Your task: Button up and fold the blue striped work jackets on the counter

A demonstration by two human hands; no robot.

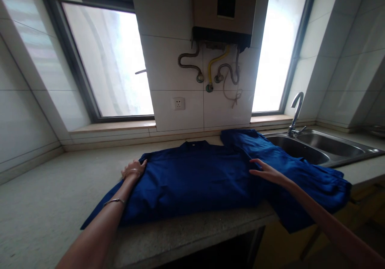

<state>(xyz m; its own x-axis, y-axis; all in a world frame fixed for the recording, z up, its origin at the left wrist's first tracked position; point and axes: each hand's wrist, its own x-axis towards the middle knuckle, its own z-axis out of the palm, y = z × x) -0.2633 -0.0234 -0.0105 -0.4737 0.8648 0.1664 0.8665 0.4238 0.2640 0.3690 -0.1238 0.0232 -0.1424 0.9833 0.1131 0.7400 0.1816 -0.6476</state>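
A dark blue shirt [192, 181] is spread on the counter, its collar [194, 144] toward the wall and its lower edge near the counter's front. At the shirt's left shoulder, my left hand [134, 168] has its fingers curled on the fabric. My right hand [267, 172] is at the opposite side of the shirt, thumb and fingers apart over the cloth. Another folded piece of blue clothing [288, 160] lies to the right, against the sink. The shirt's right sleeve [293, 217] hangs over the front edge below my right forearm.
A stone counter [81, 176] runs along the tiled wall. On the right is a double steel sink [333, 140] with a faucet [296, 112]. A water heater [224, 8] with pipes hangs above a wall socket [178, 103], between two windows.
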